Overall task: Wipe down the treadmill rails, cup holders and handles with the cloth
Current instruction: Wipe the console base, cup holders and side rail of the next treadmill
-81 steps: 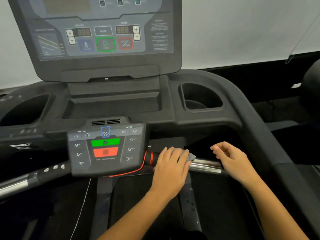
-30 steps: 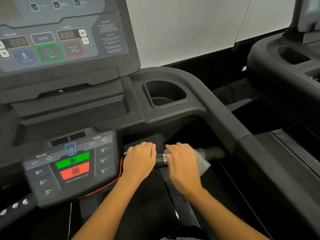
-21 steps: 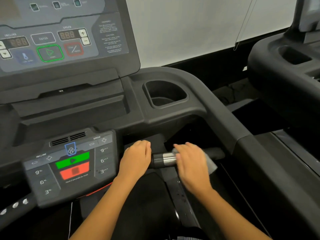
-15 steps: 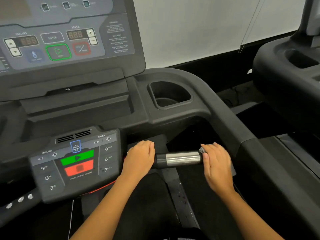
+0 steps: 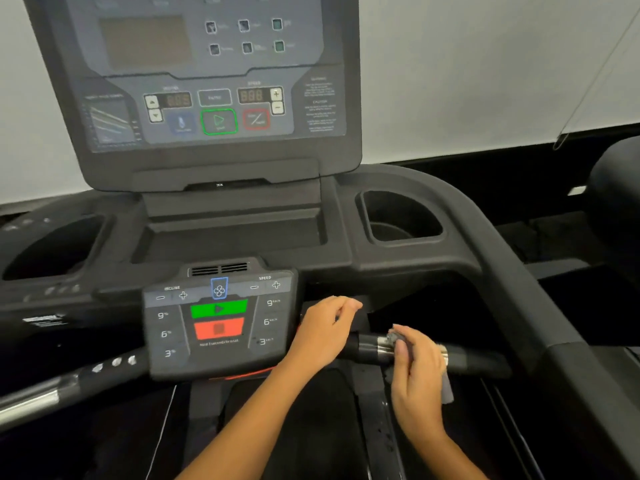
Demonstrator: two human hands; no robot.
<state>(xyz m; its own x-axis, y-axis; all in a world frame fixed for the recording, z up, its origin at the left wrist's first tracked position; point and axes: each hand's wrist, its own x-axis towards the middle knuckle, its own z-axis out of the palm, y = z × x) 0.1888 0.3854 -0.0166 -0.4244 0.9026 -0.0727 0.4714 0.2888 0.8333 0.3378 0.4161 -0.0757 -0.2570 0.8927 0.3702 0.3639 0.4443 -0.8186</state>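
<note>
On the handle, the right hand clasps the cloth; the left hand rests, grip unclear.

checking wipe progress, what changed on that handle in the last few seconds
The cloth passed from the left hand to the right hand, which rubbed it rightward along the handle and has now come back left over the metal section. The left hand shifted to the handle's console end. The right cup holder stayed untouched.
</note>
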